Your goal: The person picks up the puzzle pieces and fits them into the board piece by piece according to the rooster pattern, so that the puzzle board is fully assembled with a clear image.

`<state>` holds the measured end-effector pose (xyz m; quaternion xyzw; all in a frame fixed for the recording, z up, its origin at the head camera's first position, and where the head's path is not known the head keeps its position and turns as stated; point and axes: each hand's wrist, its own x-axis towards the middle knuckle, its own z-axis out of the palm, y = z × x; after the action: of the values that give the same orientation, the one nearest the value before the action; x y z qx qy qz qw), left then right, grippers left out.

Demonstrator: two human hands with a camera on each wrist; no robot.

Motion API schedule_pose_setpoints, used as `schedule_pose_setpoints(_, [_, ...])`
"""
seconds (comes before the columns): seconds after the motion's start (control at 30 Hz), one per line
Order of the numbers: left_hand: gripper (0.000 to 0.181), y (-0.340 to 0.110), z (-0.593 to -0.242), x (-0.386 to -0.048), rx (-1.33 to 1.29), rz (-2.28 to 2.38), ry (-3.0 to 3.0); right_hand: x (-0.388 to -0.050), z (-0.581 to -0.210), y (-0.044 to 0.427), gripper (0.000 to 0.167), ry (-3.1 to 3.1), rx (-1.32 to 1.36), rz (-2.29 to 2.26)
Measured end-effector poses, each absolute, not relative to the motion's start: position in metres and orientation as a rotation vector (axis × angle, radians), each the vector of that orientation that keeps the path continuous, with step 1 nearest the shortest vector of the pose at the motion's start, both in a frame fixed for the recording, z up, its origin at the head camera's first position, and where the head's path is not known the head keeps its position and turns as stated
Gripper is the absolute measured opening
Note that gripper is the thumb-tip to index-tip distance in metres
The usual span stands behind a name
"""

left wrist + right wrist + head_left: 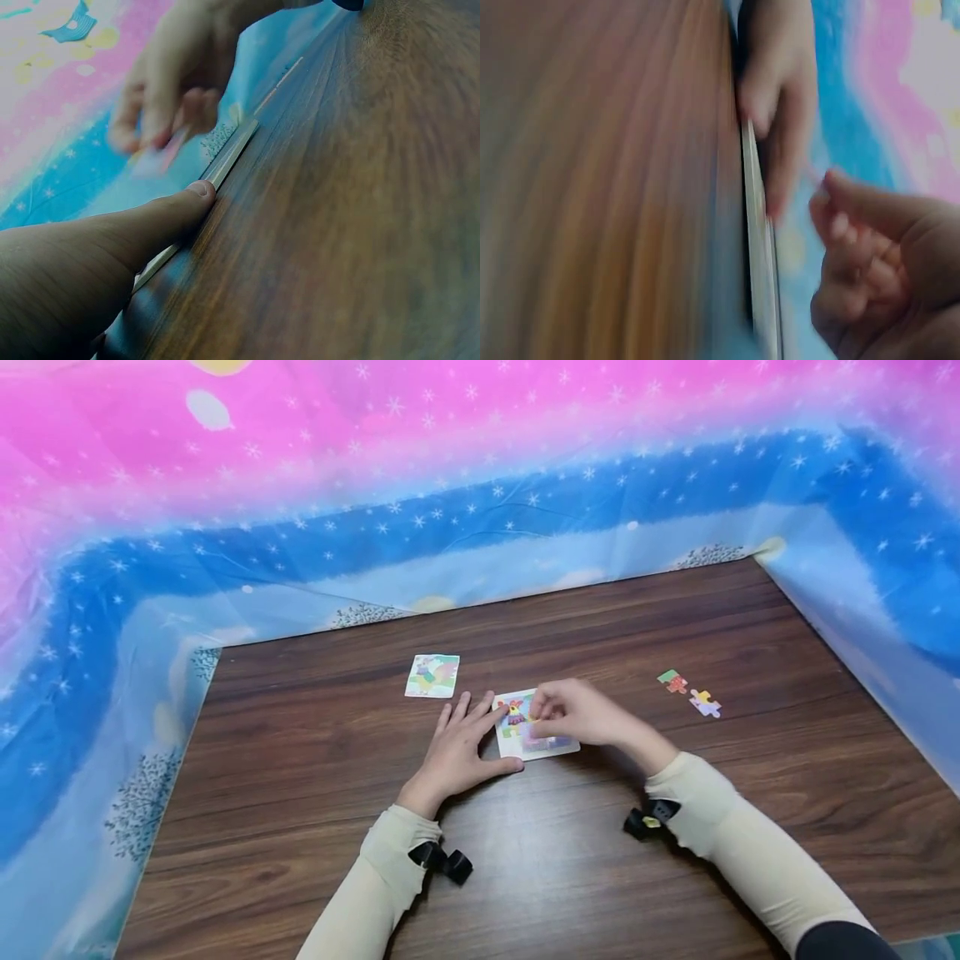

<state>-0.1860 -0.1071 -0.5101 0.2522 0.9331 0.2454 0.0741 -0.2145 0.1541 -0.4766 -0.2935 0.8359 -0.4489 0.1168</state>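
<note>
A small puzzle board [512,746] with a white border and a bright picture lies near the middle of the table, partly hidden by the hands. My left hand [459,753] rests at its left side with the fingers spread. Its thumb [169,217] lies along the board's near edge, and the index fingertip touches the picture area. Over the right part of the board, my right hand [577,714] pinches a puzzle piece [152,161] between thumb and fingers. The piece is blurred, pinkish and pale, and is held above the board in the left wrist view.
Two loose puzzle pieces, one green and red [673,682] and one yellow and lilac [706,703], lie to the right. Beyond my left fingers lies a square picture card [432,677]. The brown wooden table [300,760] meets a pink and blue cloth [450,485] behind.
</note>
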Motion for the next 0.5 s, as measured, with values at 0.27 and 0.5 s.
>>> schedule_pose_setpoints(0.27, [0.092, -0.105, -0.509, -0.187, 0.767, 0.753, 2.809, -0.211, -0.480, 0.115, 0.016, 2.580, -0.839, -1.124])
schedule_pose_setpoints(0.5, [0.093, -0.108, -0.511, -0.186, 0.759, 0.755, 2.801, -0.208, -0.487, 0.114, 0.015, 2.615, -0.939, -1.035])
